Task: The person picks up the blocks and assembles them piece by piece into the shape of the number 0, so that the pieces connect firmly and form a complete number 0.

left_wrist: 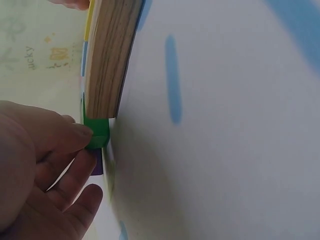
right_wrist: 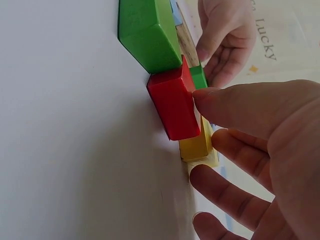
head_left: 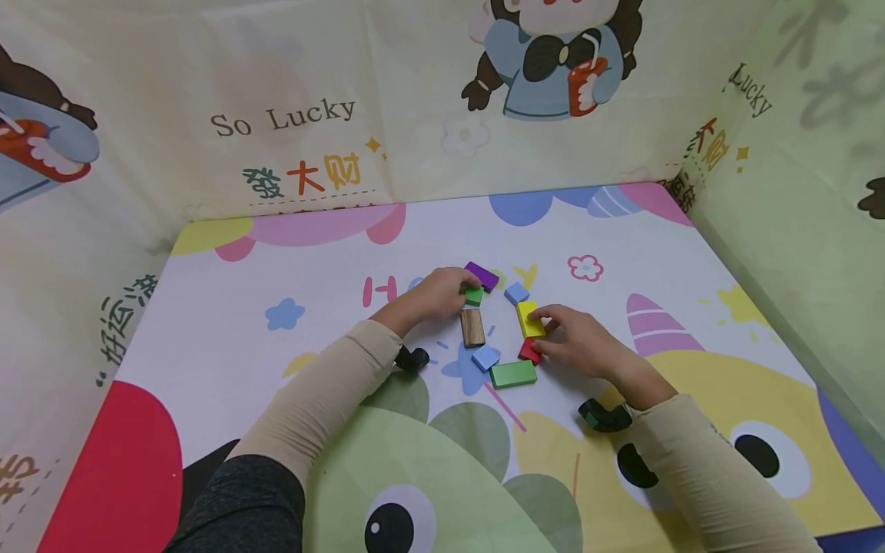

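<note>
Small colored blocks form a ring on the mat. My left hand (head_left: pixel 445 293) pinches a small green block (head_left: pixel 473 296) at the ring's far left. Beside that block lie a purple block (head_left: pixel 482 276) and a wood-grain block (head_left: pixel 473 328). My right hand (head_left: pixel 584 342) is at the right side, fingers spread. Its thumb touches a red block (right_wrist: pixel 174 107), while another finger rests against a yellow block (head_left: pixel 529 319). The red block stands close against the yellow one and a longer green block (head_left: pixel 513 374).
Two light blue blocks, one at the far side (head_left: pixel 516 293) and one at the near left (head_left: pixel 486 358), belong to the ring. The printed mat (head_left: pixel 228 322) covers the surface. Patterned cloth walls (head_left: pixel 415 100) rise behind and at both sides.
</note>
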Available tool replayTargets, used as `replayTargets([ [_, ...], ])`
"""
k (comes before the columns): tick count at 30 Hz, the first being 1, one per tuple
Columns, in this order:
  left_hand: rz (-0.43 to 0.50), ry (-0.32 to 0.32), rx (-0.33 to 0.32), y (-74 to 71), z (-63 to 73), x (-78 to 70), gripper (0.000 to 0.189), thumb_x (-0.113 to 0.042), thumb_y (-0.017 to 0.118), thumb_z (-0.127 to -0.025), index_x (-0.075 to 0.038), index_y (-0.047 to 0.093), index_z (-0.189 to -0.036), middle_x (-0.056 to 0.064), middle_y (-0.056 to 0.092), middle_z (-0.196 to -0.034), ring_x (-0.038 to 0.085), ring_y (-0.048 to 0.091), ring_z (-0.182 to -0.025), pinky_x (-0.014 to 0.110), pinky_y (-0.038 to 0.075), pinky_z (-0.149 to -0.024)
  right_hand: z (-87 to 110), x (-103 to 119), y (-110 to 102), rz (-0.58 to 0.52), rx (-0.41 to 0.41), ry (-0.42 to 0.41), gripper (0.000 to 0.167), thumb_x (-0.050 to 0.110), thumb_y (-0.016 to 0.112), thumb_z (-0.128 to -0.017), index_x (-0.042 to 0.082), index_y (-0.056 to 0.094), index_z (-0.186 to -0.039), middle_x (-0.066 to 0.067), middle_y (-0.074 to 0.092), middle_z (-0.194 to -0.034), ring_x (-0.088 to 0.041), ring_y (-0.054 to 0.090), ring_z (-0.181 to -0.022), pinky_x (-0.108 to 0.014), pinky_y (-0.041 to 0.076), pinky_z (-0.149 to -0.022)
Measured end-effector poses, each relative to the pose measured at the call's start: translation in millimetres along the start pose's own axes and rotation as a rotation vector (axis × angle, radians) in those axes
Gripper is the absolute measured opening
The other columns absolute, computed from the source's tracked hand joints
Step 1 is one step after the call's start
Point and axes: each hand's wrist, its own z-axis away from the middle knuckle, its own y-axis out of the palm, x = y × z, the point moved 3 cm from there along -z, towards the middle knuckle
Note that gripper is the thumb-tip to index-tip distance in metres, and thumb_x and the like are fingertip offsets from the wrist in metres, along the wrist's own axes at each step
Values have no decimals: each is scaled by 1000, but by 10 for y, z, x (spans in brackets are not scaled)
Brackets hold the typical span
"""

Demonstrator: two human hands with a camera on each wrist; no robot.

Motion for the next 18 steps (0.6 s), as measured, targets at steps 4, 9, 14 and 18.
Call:
replayTargets([
  [4, 2, -5, 7, -3, 10, 0, 40, 2, 54, -97, -7, 61, -136, 9, 57, -139, 23, 47, -134, 36, 36, -111, -2, -3, 0, -4, 6, 3, 48, 18, 74, -91, 5, 57, -134, -15, 62, -121, -33, 58, -109, -51, 50, -93],
  [9, 3, -8, 14, -10, 25, -6, 40, 1, 53, -98, -7, 60, -137, 10, 56, -140, 23, 46, -134, 36, 36, -111, 0, 6, -9, -3, 10, 11, 49, 19, 74, -91, 6, 57, -134, -15, 62, -120, -33, 58, -109, -51, 50, -94],
  [14, 10, -12, 18, -8, 37, -5, 40, 1, 53, -98, -7, 60, -137, 10, 56, -141, 23, 46, -134, 36, 36, -111, 1, -1, -6, -4, 14, 9, 49, 19, 74, -91, 5, 57, -134, -15, 62, -121, -33, 58, -109, -52, 49, -94],
  [18, 19, -15, 23, -4, 48, -2, 40, 0, 53, -99, -7, 60, -137, 9, 55, -141, 23, 46, -134, 37, 36, -111, 2, 7, -7, -9, 17, 12, 48, 19, 73, -91, 6, 57, -135, -15, 62, -121, -33, 58, -109, -52, 49, -94],
])
